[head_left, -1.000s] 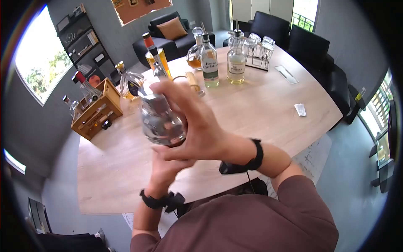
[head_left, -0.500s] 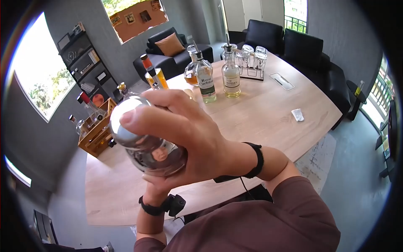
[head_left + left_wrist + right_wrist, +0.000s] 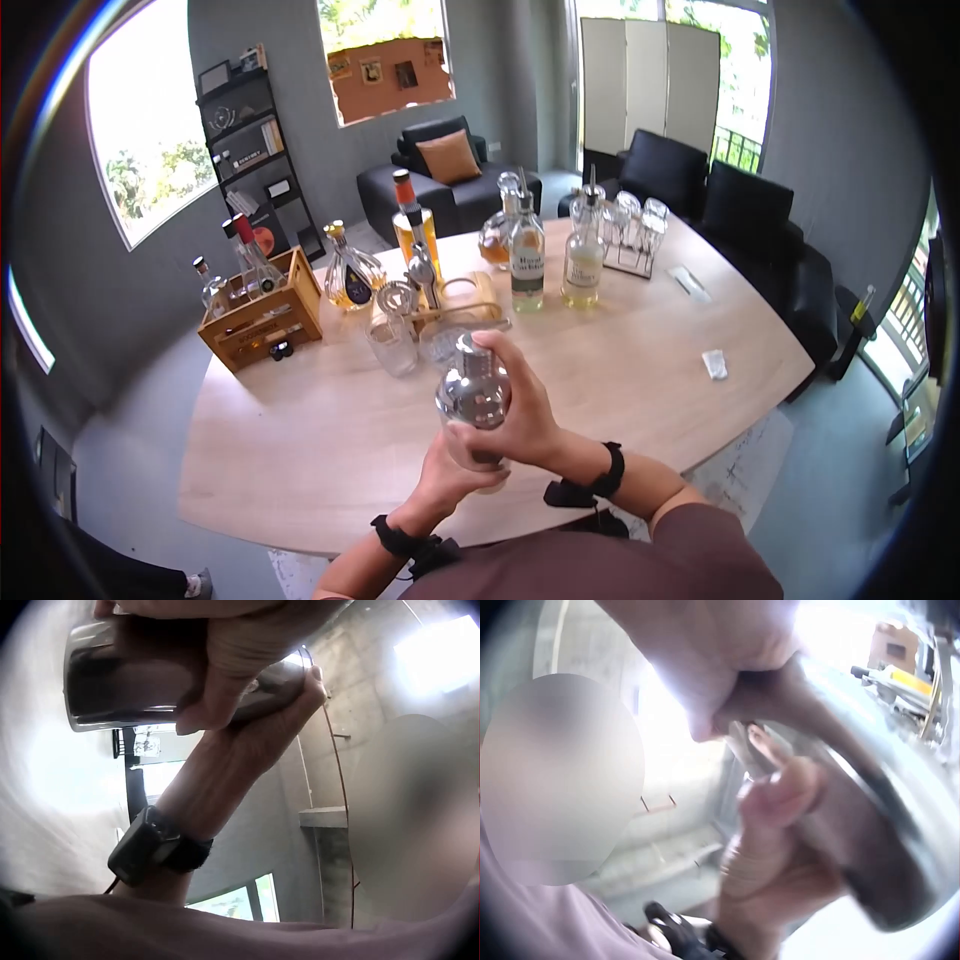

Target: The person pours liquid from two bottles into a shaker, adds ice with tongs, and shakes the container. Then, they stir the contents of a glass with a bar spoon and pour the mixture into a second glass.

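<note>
In the head view, a shiny metal shaker is held above the near part of the table, its narrow cap upward. My right hand grips its side, with a finger on the cap. Lower down, my left hand holds the shaker around its base. The left wrist view shows the shaker lying across the picture, with my left hand over it and my right hand beyond. In the blurred right wrist view, both hands are on the shaker.
Beyond the shaker stand a clear glass, a strainer, a jigger and a wooden stand. Several bottles are behind them, including a green-labelled one. A wooden crate is left; a white cloth lies right.
Both hands have moved the shaker down and to the right from its raised place at left, and it looks smaller. The head view has tilted upward, uncovering the glass and strainer.
</note>
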Available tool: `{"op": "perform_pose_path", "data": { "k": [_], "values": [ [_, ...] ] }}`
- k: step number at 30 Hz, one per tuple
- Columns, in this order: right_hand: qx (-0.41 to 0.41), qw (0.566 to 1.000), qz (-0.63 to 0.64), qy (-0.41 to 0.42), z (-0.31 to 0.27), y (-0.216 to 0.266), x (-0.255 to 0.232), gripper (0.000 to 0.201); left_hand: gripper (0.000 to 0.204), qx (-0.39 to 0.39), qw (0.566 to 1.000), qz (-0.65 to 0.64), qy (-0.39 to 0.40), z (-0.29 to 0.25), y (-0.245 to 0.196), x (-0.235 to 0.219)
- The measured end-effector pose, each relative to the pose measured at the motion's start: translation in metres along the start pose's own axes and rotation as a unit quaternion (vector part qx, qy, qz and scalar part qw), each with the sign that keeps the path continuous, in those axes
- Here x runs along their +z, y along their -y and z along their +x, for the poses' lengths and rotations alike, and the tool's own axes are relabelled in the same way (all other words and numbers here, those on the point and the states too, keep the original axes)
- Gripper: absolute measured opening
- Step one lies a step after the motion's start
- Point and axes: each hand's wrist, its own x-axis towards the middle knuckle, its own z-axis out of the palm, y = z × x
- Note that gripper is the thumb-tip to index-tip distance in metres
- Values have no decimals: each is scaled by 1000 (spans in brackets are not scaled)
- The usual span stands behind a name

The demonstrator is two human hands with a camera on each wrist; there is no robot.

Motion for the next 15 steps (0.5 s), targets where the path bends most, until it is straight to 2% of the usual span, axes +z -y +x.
{"op": "perform_pose_path", "data": {
  "k": [1, 4, 5, 6, 7, 8, 9, 10, 11, 12, 14, 15],
  "values": [
    [-60, 998, -29, 2, 13, 10, -7, 96, 67, -14, 992, 121, 22, 7, -6, -10],
    [-261, 964, -51, 14, 69, 72, -37, 99, 69, 50, 984, 174, 4, 15, -78, -8],
    [-251, 967, -44, 18, 66, 70, -32, 99, 67, 152, 955, 255, -18, 21, -71, -13],
    [-242, 970, -25, 6, 59, 67, -27, 95, 67, 138, 958, 252, -18, 13, -59, -10],
    [-242, 970, -9, -5, 55, 63, -24, 91, 64, 49, 995, 90, -14, 6, -47, -1],
    [-185, 981, -52, 12, 34, 42, -15, 94, 61, -30, 997, -73, -9, 3, -36, 1],
    [-68, 998, 0, 6, 7, 15, -3, 95, 65, -81, 983, 154, 65, 5, -17, -13],
    [47, 998, 50, 4, 10, 14, 5, 97, 78, -48, 994, 62, 73, 9, -13, -8],
    [31, 998, 51, 10, 15, 13, 1, 98, 85, -32, 994, 87, 59, 16, -13, -12],
    [-38, 997, 66, 4, 21, 10, -6, 96, 91, -28, 993, 109, 45, 17, -12, -16],
    [-209, 975, -72, 36, 64, 64, -31, 97, 96, 46, 997, -54, 6, 19, -73, -1],
    [-176, 981, -55, 52, 70, 82, -36, 96, 93, 95, 992, 81, -13, 22, -86, -4]
  ]
}}
